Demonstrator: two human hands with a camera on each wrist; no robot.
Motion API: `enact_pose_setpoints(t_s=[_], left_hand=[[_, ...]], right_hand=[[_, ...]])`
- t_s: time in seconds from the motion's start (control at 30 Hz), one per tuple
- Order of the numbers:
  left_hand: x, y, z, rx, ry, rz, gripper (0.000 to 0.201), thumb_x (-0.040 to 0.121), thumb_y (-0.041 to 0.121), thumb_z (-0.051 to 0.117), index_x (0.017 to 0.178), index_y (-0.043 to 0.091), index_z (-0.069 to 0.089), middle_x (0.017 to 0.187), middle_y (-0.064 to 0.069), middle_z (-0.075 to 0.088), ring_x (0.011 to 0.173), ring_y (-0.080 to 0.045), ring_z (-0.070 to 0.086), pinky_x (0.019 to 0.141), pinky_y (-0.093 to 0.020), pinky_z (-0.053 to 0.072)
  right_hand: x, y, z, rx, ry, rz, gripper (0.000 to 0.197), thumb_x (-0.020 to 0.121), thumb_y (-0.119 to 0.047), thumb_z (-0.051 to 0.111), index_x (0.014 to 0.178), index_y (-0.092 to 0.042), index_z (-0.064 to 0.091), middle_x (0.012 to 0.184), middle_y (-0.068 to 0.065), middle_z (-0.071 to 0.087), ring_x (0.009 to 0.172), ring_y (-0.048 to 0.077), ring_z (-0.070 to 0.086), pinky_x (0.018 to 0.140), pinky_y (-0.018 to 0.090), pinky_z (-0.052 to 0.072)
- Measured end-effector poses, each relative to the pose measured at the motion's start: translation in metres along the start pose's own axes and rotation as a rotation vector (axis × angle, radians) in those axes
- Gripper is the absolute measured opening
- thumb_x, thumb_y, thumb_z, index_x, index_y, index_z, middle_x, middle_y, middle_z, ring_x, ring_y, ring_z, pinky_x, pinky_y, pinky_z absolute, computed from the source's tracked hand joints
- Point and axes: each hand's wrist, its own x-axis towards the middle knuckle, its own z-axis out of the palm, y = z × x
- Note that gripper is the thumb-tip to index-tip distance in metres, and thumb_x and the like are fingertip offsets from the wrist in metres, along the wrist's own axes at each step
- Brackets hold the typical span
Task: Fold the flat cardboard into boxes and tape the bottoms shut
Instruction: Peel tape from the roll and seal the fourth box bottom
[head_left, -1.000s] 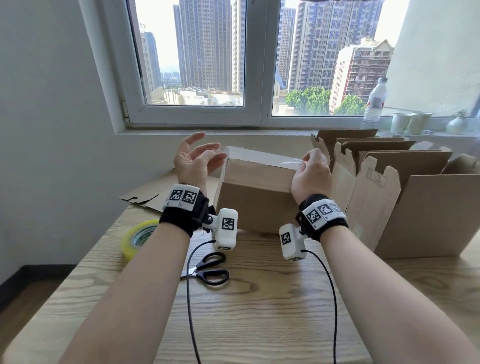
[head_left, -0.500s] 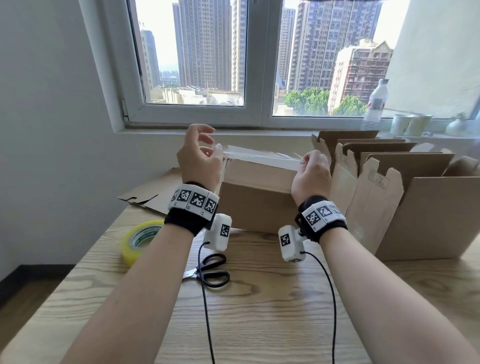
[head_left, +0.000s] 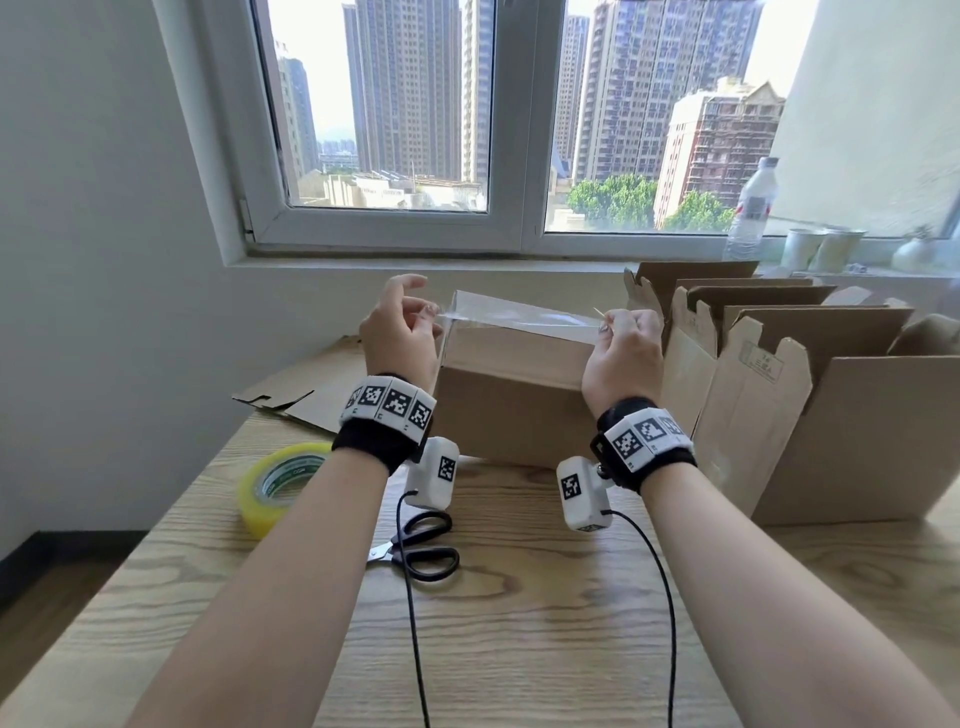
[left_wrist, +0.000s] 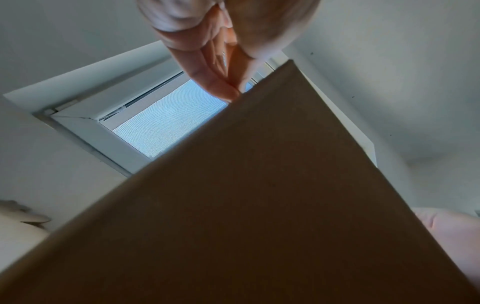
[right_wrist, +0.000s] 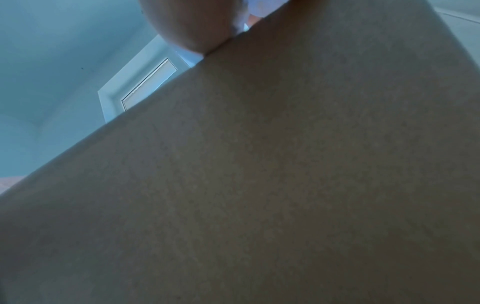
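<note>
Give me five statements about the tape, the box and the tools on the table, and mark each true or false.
1. Both hands hold a clear strip of tape stretched above the brown cardboard box. True: the left hand pinches one end, the right hand the other.
2. The yellowish roll of packing tape sits on top of the box. False: it lies on the wooden table, left of the left forearm.
3. The black-handled scissors lie on the table. True.
4. The right hand holds the scissors. False: it holds the strip.
5. A clear plastic bottle stands on the windowsill. True.
</note>
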Motion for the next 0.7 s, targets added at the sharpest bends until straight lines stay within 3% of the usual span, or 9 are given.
enact_pose_setpoints(t_s=[0.07, 0.2, 0.37, 0.43, 0.6, 0.63, 0.7], left_hand=[[0.005, 0.000, 0.003, -0.038, -0.004, -0.031, 0.026, 0.093, 0.002, 0.063, 0.114, 0.017, 0.063, 0.085, 0.001, 0.072, 0.066, -0.008, 0.070, 0.062, -0.017, 0.057], [0.016, -0.005, 0.008, -0.151, -0.003, -0.188, 0.025, 0.091, 0.002, 0.066, 0.112, 0.016, 0.063, 0.084, -0.002, 0.072, 0.062, -0.009, 0.070, 0.062, -0.021, 0.059], [0.021, -0.014, 0.015, -0.232, -0.048, -0.276, 0.023, 0.091, -0.001, 0.066, 0.107, 0.016, 0.062, 0.087, -0.008, 0.073, 0.062, -0.009, 0.068, 0.061, -0.022, 0.058], [0.024, -0.016, 0.017, -0.269, -0.074, -0.315, 0.021, 0.091, -0.002, 0.064, 0.106, 0.014, 0.062, 0.088, -0.009, 0.073, 0.062, -0.010, 0.067, 0.059, -0.022, 0.056], [0.033, -0.018, 0.021, -0.248, -0.168, -0.382, 0.021, 0.092, 0.000, 0.065, 0.109, 0.013, 0.063, 0.087, -0.003, 0.072, 0.056, -0.004, 0.067, 0.047, -0.017, 0.048], [0.034, -0.019, 0.023, -0.231, -0.185, -0.388, 0.021, 0.092, 0.001, 0.064, 0.108, 0.014, 0.063, 0.087, -0.003, 0.071, 0.055, -0.003, 0.066, 0.045, -0.016, 0.047], [0.038, -0.020, 0.026, -0.183, -0.225, -0.388, 0.019, 0.092, 0.001, 0.065, 0.105, 0.014, 0.065, 0.089, -0.004, 0.072, 0.058, -0.005, 0.067, 0.045, -0.017, 0.048]], right_hand=[[0.000, 0.000, 0.000, -0.007, 0.003, 0.000, 0.020, 0.099, -0.006, 0.048, 0.106, 0.001, 0.065, 0.110, 0.016, 0.054, 0.097, 0.031, 0.057, 0.080, 0.033, 0.044], [-0.001, 0.000, 0.001, -0.014, 0.009, -0.020, 0.019, 0.100, -0.007, 0.048, 0.106, 0.000, 0.064, 0.109, 0.016, 0.054, 0.096, 0.031, 0.056, 0.078, 0.032, 0.044], [-0.002, 0.002, 0.003, -0.022, 0.012, -0.035, 0.020, 0.101, -0.010, 0.047, 0.106, -0.001, 0.064, 0.109, 0.014, 0.054, 0.094, 0.030, 0.057, 0.076, 0.031, 0.045], [-0.002, 0.003, 0.004, -0.029, 0.016, -0.037, 0.020, 0.101, -0.012, 0.047, 0.106, -0.003, 0.064, 0.108, 0.013, 0.054, 0.092, 0.030, 0.057, 0.080, 0.037, 0.049], [-0.003, 0.007, 0.008, -0.082, 0.030, 0.001, 0.018, 0.101, -0.015, 0.048, 0.105, -0.011, 0.066, 0.108, 0.006, 0.056, 0.093, 0.026, 0.058, 0.099, 0.048, 0.040], [-0.002, 0.008, 0.008, -0.066, 0.021, 0.011, 0.018, 0.101, -0.016, 0.048, 0.105, -0.010, 0.065, 0.108, 0.007, 0.055, 0.093, 0.027, 0.058, 0.095, 0.049, 0.044], [-0.002, 0.009, 0.009, -0.052, 0.004, 0.020, 0.019, 0.102, -0.016, 0.047, 0.104, -0.008, 0.064, 0.108, 0.009, 0.053, 0.092, 0.030, 0.058, 0.079, 0.039, 0.047]])
